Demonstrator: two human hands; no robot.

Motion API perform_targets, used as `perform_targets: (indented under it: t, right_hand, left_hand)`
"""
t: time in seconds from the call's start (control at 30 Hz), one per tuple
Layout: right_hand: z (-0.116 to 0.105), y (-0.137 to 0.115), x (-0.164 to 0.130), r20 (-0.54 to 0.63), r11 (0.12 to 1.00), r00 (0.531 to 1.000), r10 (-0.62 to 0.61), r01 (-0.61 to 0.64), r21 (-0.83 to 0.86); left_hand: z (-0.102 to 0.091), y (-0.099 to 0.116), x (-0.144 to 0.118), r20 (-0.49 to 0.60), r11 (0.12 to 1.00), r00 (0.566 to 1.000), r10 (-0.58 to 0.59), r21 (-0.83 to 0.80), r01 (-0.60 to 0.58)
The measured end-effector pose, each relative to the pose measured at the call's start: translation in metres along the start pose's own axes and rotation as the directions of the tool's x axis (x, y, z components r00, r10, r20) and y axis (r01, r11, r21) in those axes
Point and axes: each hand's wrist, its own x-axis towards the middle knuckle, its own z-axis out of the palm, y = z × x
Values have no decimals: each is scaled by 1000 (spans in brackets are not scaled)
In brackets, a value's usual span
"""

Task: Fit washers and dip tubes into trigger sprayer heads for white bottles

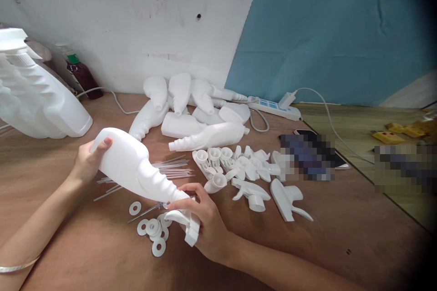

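A white plastic spray bottle is held tilted above the table, its neck pointing down to the right. My left hand grips the bottle's base end, thumb on top. At the neck, my right hand is closed around a white trigger sprayer head, which meets the bottle's mouth. My fingers partly hide the joint, so I cannot tell how firmly it sits. Below lie several white ring washers and a thin screwdriver-like tool. Thin white dip tubes lie behind the bottle.
Several loose white bottles are piled near the wall, with trigger heads in front of them. Bottles with sprayers fitted stand at left, near a dark bottle. A power strip and a phone lie at right.
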Motion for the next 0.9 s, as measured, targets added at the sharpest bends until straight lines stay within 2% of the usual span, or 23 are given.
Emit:
perform_targets:
  t: [0.2,0.33,0.4,0.5,0.6,0.73,0.83,0.9]
  right_hand:
    - [0,-1,-1,-64,998,996,-64,63,-19]
    - [-3,-3,-6,-164,977,963,-214,209,-43]
    - [-4,-4,-9,-203,939,917,-343,335,-72]
    - [0,-3,-12,-253,855,817,-518,502,-130]
    - [4,0,-13,-277,796,749,-602,588,-142]
    - [7,4,-13,-286,775,724,-627,617,-139]
    - [8,7,-15,-257,768,726,-638,622,-151]
    - [9,8,-16,-246,757,717,-652,634,-159]
  left_hand:
    - [-8,-8,18,-227,989,974,-25,-145,-8]
    - [-6,-11,25,-309,970,951,-13,-235,-63]
    - [-3,-9,24,-297,957,955,-20,-283,-69]
    - [-1,-1,20,-193,922,980,-35,-385,-43]
    - [-1,7,16,-143,897,988,-52,-441,-17]
    - [-4,9,16,-154,880,982,-106,-474,21]
    - [-6,6,19,-224,882,949,-220,-461,96]
    - [-6,3,21,-237,888,942,-237,-447,111]
